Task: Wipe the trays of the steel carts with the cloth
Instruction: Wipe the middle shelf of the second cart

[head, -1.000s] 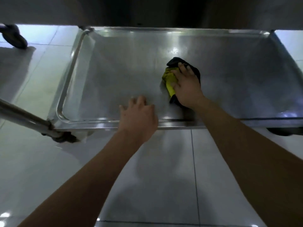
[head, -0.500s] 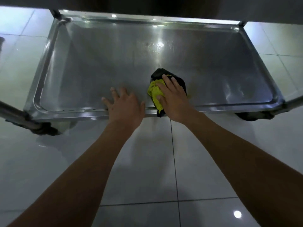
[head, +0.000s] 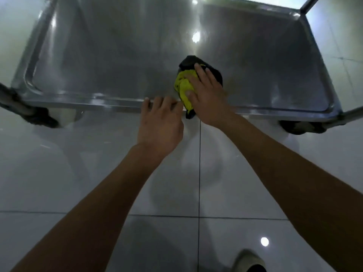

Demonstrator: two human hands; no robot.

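Note:
The low steel cart tray [head: 98, 55] fills the upper part of the head view, its near rim running across the middle. A bunched yellow and black cloth [head: 183, 85] lies on the tray by the near rim. My right hand [head: 208, 95] presses flat on the cloth, fingers spread over it. Just left of the cloth, my left hand [head: 160, 122] rests with its fingertips on the tray's near rim, holding nothing.
Dark caster wheels sit under the cart at the near left [head: 39, 116] and near right [head: 300, 127] corners. An upright post [head: 309, 2] rises at the far right corner. Glossy white floor tiles [head: 78, 173] spread below, and a shoe tip [head: 249, 261] shows at the bottom.
My right hand has pulled the cloth toward the near rim. My left hand slid back from the tray surface onto the rim. The view has tilted down and closer.

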